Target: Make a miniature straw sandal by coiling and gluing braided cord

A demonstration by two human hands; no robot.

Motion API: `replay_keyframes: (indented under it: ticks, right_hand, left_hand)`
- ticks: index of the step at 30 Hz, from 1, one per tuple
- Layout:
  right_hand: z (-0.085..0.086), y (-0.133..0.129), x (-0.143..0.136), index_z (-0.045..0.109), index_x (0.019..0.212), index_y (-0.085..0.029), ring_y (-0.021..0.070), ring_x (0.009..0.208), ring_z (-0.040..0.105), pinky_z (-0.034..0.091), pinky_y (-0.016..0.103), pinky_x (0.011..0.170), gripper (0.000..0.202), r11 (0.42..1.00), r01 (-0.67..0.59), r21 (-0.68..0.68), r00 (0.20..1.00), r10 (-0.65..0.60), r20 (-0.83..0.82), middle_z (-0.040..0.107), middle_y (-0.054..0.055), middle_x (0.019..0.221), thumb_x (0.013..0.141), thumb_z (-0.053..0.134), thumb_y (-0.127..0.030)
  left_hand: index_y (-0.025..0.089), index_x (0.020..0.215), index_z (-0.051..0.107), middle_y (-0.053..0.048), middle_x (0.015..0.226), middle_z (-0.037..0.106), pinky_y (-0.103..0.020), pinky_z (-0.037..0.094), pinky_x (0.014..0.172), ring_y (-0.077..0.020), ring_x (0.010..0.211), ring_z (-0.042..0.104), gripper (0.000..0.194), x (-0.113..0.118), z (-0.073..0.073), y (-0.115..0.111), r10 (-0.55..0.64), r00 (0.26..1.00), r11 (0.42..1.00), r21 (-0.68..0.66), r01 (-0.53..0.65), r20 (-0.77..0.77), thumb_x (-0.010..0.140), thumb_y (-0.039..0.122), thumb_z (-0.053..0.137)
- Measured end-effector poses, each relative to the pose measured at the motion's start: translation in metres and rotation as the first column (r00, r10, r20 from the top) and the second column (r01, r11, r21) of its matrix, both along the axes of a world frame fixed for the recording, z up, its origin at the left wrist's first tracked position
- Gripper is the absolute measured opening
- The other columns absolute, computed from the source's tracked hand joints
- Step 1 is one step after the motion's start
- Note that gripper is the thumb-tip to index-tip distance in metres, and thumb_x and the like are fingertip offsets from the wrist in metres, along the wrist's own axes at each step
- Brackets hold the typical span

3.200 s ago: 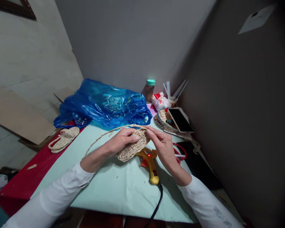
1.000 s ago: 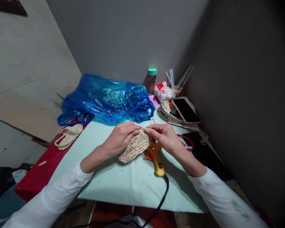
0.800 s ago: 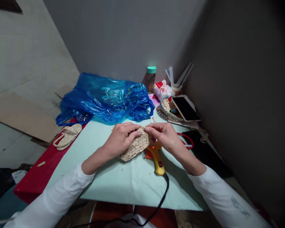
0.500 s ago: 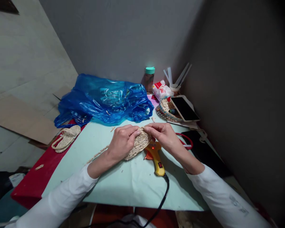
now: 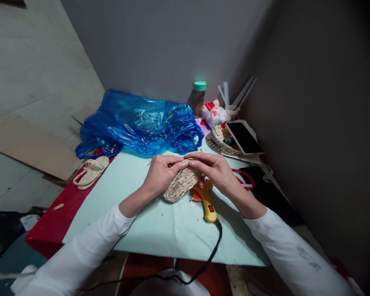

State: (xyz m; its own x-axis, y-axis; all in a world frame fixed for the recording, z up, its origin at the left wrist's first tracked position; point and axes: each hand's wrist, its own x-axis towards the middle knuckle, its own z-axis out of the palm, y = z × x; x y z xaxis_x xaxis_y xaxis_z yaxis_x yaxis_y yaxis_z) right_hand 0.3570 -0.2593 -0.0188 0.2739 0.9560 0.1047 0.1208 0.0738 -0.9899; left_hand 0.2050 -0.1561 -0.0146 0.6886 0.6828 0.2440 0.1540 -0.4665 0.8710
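Note:
An oval coil of braided straw cord (image 5: pixel 182 184) is held up over the pale green table cover, tilted toward me. My left hand (image 5: pixel 165 174) grips its upper left edge between thumb and fingers. At the top edge, my right hand (image 5: pixel 214 168) pinches the rim, its fingertips almost touching the left ones. Just below my right hand lies a yellow glue gun (image 5: pixel 208 203) with a red light on; its black cord runs down off the front edge. The gun's nozzle end is hidden behind the coil and hand.
A blue plastic bag (image 5: pixel 142 123) covers the back left. A looped straw braid (image 5: pixel 91 172) lies on the red cloth (image 5: pixel 49 222). At the back right are a bottle (image 5: pixel 199 98), a tissue pack (image 5: pixel 214 113), a woven basket (image 5: pixel 218 137), a phone (image 5: pixel 245 137) and glue sticks (image 5: pixel 226 94).
Both hands have shifted closer together on the coil's top edge, and the coil is turned so more of its face shows. The loose braid tail beside my left wrist is no longer visible.

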Motion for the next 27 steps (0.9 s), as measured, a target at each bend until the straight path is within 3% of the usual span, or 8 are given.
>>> replay_keyframes:
  ticks: [5,10,16,21,27]
  right_hand:
    - [0.001,0.0,0.004,0.074,0.102,-0.013,0.0116,0.043,0.055,0.046,0.023,0.04,0.034,0.999,0.033,-0.002,0.998,-0.033,-0.048,0.064,0.002,0.069,0.083,0.071,-0.042]
    - [-0.001,0.002,0.011,0.073,0.102,-0.014,0.0111,0.047,0.055,0.046,0.023,0.041,0.036,0.998,0.064,0.022,0.992,-0.061,-0.113,0.069,0.004,0.079,0.082,0.072,-0.043]
    - [-0.003,0.001,0.011,0.074,0.104,-0.014,0.011,0.044,0.055,0.045,0.023,0.041,0.037,0.999,0.053,0.014,0.991,-0.05,-0.127,0.067,0.003,0.072,0.083,0.073,-0.044]
    - [-0.003,0.0,0.01,0.074,0.108,-0.015,0.0116,0.044,0.057,0.045,0.023,0.041,0.035,0.999,0.043,0.01,0.99,-0.041,-0.131,0.067,0.004,0.074,0.086,0.072,-0.042]
    - [-0.008,0.0,0.011,0.076,0.104,-0.016,0.0108,0.045,0.055,0.046,0.022,0.04,0.032,0.995,0.098,0.036,0.983,-0.092,-0.158,0.069,0.005,0.078,0.084,0.074,-0.042]
  left_hand:
    - [0.017,0.094,0.081,-0.008,0.094,0.08,-0.03,0.053,0.069,-0.0201,0.078,0.07,0.026,-0.005,0.002,0.011,-0.1,0.993,0.992,-0.079,0.095,-0.057,0.085,0.034,0.064]
    - [0.014,0.084,0.079,-0.004,0.071,0.073,-0.025,0.043,0.052,-0.0118,0.051,0.053,0.021,-0.018,0.007,0.022,-0.067,0.995,0.996,-0.071,0.061,-0.078,0.083,0.028,0.063]
    - [0.017,0.075,0.076,-0.002,0.073,0.072,-0.029,0.048,0.074,-0.0167,0.074,0.064,0.021,-0.029,0.018,0.016,0.001,0.999,0.999,0.05,0.001,-0.039,0.087,0.023,0.059]
    - [0.016,0.094,0.078,-0.003,0.074,0.073,-0.027,0.049,0.068,-0.0157,0.07,0.064,0.021,-0.03,0.019,0.013,0.018,1.0,0.972,0.236,-0.012,-0.025,0.09,0.018,0.057]
    - [0.014,0.102,0.078,-0.006,0.08,0.077,-0.027,0.051,0.065,-0.0149,0.068,0.067,0.03,-0.031,0.004,0.0,-0.044,0.999,0.9,0.434,0.045,-0.012,0.09,0.006,0.052]
